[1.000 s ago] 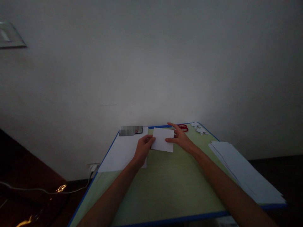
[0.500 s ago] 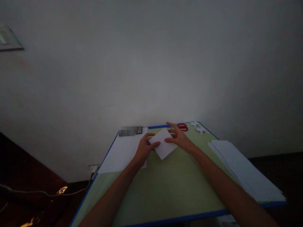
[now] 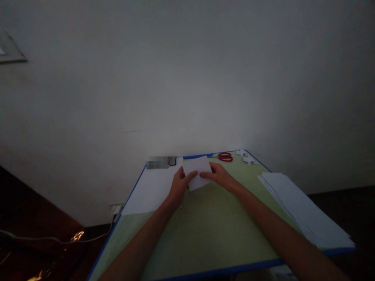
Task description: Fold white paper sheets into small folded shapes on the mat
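A small square of white paper (image 3: 197,166) is held up above the green tabletop between both hands. My left hand (image 3: 180,183) pinches its left side, thumb on the near face and fingers behind. On the other side, my right hand (image 3: 219,175) grips the right part, its thumb also lying across the face. The two thumb tips almost meet near the middle of the paper. The fingers behind the square are mostly hidden.
Red-handled scissors (image 3: 225,157) lie at the table's far edge, beside folded white paper pieces (image 3: 249,160). A stack of white paper (image 3: 304,210) rests on the right. At left are a white sheet (image 3: 146,191) and a phone-like object (image 3: 173,160), partly blurred out. The green table (image 3: 205,234) has blue edging.
The paper square has turned from a diamond position to nearly upright and shifted slightly left. My right hand's raised fingers have come down behind it.
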Motion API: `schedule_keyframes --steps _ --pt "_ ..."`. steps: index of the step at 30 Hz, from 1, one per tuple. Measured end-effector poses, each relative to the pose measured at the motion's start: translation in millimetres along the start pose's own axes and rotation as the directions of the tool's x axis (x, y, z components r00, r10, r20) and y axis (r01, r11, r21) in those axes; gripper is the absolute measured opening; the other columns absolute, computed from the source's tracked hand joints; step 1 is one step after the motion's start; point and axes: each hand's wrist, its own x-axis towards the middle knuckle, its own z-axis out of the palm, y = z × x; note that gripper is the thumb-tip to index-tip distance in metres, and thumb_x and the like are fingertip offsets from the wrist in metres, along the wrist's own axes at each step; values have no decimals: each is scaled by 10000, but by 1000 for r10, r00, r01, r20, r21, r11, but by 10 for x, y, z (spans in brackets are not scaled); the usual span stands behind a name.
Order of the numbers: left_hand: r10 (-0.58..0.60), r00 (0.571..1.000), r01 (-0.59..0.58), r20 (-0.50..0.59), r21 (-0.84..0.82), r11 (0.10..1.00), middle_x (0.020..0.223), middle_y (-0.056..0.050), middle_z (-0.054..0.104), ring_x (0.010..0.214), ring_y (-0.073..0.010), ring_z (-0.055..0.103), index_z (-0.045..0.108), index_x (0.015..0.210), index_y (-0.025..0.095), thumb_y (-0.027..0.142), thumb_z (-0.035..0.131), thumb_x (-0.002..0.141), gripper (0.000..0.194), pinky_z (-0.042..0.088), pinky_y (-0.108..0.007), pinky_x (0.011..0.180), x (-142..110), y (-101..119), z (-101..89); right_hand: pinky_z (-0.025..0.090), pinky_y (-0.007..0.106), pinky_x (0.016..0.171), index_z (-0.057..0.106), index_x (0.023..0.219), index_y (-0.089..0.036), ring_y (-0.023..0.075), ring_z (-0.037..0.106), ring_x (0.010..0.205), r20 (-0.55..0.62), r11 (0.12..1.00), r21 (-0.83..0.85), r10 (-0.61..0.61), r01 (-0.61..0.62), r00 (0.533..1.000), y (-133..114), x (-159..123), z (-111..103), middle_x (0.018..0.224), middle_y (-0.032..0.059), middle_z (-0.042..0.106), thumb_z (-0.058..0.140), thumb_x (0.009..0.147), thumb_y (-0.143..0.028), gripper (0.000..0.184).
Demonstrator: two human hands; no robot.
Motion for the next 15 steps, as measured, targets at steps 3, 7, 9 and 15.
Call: schedule_keyframes --steps 3,7,9,15 --pt "41 998 -35 -52 109 993 912 -124 763 741 -227 701 732 964 119 443 846 697 435 540 -286 602 6 -4 -21 519 345 748 735 1064 -157 230 679 845 1 995 -72 -68 68 998 -36 -21 20 984 55 761 781 723 -338 388" --pt "55 995 -43 -79 150 988 811 -123 756 672 -216 683 766 895 84 483 847 683 459 517 -275 555 7 -12 -36 518 344 745 727 1047 -161 234 662 841 -21 967 -214 -143 135 990 -47 -42 51 963 50 743 770 745 -309 339" --pt "48 997 -41 -53 126 991 820 -126 756 668 -214 687 764 900 79 488 843 690 467 547 -288 562 8 -14 -31 520 360 772 719 1022 -164 237 647 852 -64 926 -326 -224 191 973 -31 -47 67 953 57 723 746 773 -282 277" --pt "-10 999 11 -42 38 999 802 -135 743 645 -219 698 717 885 72 495 767 780 438 614 -341 564 11 -27 12 499 435 968 663 1258 -207 250 606 1045 37 705 -576 -484 414 875 -3 -82 125 1112 116 642 489 975 -188 333"
